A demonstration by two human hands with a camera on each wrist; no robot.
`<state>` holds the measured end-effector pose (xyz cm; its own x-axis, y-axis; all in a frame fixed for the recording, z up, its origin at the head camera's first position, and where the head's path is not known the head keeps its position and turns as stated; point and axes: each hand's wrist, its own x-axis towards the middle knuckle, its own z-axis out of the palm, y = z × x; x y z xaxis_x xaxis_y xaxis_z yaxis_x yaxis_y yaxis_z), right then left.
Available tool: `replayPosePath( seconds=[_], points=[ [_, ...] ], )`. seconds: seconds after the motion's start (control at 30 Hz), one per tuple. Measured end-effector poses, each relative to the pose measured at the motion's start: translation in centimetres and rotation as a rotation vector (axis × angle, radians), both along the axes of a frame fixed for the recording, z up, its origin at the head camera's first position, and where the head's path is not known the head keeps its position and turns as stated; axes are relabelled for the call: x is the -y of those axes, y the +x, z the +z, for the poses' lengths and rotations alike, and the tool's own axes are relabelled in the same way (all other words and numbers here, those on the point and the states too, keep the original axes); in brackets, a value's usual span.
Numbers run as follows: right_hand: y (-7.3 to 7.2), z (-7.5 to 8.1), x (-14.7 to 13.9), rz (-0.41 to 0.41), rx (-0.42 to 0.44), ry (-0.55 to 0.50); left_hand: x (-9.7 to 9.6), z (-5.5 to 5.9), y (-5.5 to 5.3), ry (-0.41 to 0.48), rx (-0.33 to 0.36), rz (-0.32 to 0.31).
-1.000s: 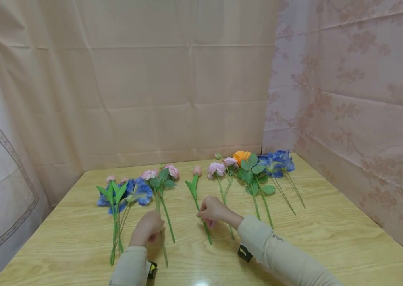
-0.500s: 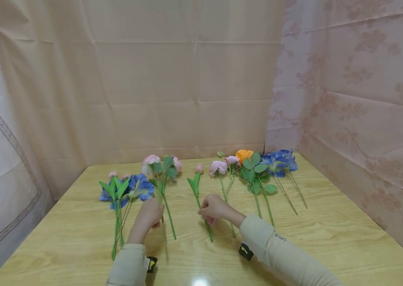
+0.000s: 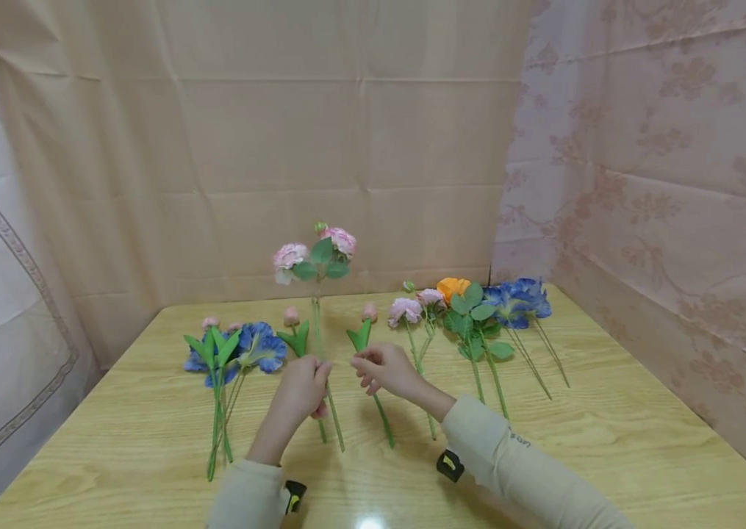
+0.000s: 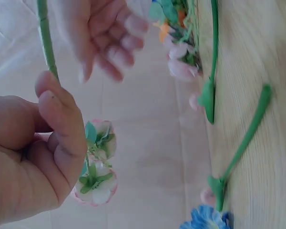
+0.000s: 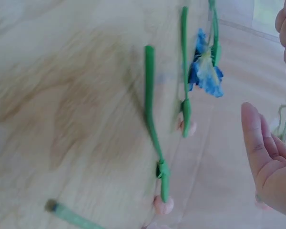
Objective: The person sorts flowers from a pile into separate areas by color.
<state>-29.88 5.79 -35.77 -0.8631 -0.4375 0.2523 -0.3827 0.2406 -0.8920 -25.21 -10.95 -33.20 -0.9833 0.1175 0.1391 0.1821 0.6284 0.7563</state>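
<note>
My left hand (image 3: 303,386) grips the stem of a pink peony spray (image 3: 339,241), held upright above the table with two layered blooms, a bud and green leaves. In the left wrist view, curled fingers and thumb wrap the green stem (image 4: 45,36). Close beside it, my right hand (image 3: 389,375) hovers with loosely bent fingers and nothing in them, as the right wrist view also shows. Below the right hand lies a pink tulip (image 3: 369,312). Another pink tulip (image 3: 291,317) lies behind the left hand, its stem partly hidden.
Blue irises (image 3: 260,347) and pink tulips with green leaves (image 3: 214,356) lie at the left of the wooden table (image 3: 148,441). To the right lie pale pink peonies (image 3: 404,310), an orange flower (image 3: 453,287) and blue irises (image 3: 514,301). Beige cloth (image 3: 280,147) hangs behind.
My left hand has lifted the peony spray off the table and brought it upright, toward the right hand. My right hand has risen from the tulip's stem, its fingers loosened.
</note>
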Motion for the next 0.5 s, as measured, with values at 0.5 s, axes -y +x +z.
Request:
replayPosePath(
  seconds=[0.5],
  points=[
    [0.8, 0.9, 0.6, 0.032, 0.015, -0.151, -2.4, -0.9, 0.9, 0.023, -0.010, -0.204]
  ],
)
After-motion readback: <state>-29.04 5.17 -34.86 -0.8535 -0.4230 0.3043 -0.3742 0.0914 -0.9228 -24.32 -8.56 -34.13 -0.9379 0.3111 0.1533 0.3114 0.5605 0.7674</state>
